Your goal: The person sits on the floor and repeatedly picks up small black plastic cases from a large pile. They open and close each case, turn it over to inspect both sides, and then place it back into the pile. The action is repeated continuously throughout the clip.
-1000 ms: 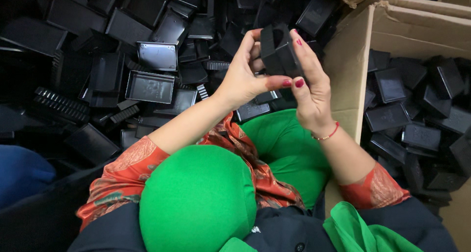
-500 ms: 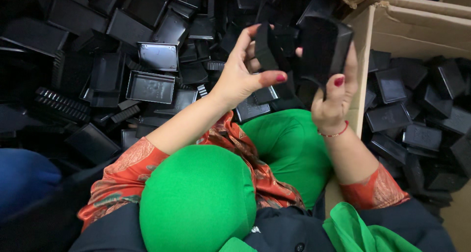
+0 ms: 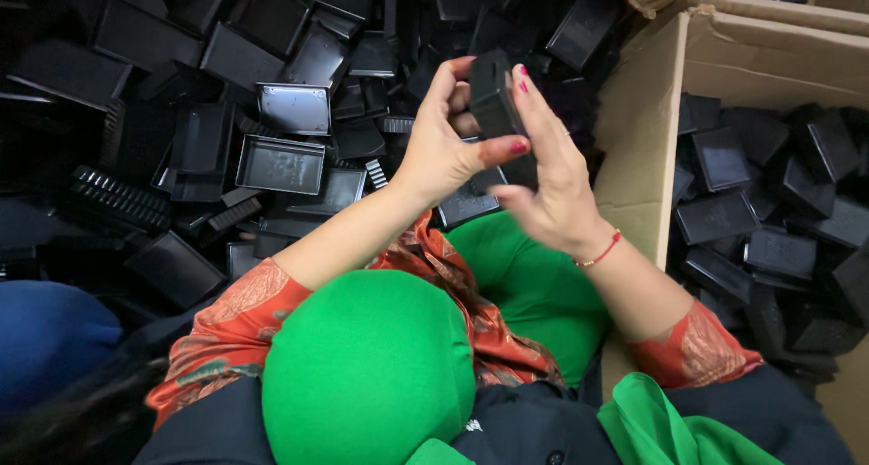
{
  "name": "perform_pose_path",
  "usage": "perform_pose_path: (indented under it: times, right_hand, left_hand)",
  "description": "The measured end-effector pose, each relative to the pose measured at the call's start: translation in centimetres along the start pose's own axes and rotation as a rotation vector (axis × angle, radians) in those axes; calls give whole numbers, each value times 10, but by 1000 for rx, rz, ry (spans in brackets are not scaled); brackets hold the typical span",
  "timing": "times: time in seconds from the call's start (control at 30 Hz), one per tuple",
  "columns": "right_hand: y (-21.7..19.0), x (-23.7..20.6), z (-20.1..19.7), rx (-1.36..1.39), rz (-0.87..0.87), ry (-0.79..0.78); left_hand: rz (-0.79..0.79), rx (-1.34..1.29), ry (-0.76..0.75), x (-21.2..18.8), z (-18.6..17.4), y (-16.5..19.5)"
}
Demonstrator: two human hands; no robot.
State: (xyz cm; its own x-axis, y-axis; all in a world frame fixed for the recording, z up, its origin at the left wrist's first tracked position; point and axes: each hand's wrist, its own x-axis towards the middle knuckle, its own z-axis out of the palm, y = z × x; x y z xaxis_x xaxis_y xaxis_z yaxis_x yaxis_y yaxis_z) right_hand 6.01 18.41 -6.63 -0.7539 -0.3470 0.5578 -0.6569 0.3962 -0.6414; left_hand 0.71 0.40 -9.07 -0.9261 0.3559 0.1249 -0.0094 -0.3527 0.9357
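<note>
Fingers of both hands closed on one small black box (image 3: 493,98).
Left hand (image 3: 444,143) and right hand (image 3: 548,189) grip it together — just left of the cardboard carton (image 3: 638,130), above a heap of black trays (image 3: 281,162).

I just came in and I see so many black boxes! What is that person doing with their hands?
A person sitting over a big pile of black plastic trays holds one small black plastic piece up with both hands. The left hand grips it from the left side, and the right hand presses against it from the right. Beside them on the right stands a cardboard box with more black pieces piled inside.
</note>
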Motion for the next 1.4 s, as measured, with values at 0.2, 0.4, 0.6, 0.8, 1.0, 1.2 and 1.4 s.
perform_pose_path:
  times: [0.2,0.4,0.6,0.8,1.0,1.2,1.4]
  right_hand:
    - [-9,4,3,-56,59,41]
    - [-1,-7,1,129,27,-190]
    - [17,-13,0,31,440,-243]
    - [23,-6,-26,990,107,534]
    - [31,-13,-14,634,265,380]
    - [37,-12,-14,696,453,197]
    - [35,-1,-13,1174,728,-9]
  left_hand:
    - [370,463,161,4,-6,16]
    - [431,665,40,-2,-13,36]
    - [245,382,-6,18,-30,30]
    - [137,1271,186,37,-150,25]
    - [-306,1978,24,13,-255,-16]
    - [-125,2111,48,16,-245,2]
    - [525,1356,-107,37,-111,53]
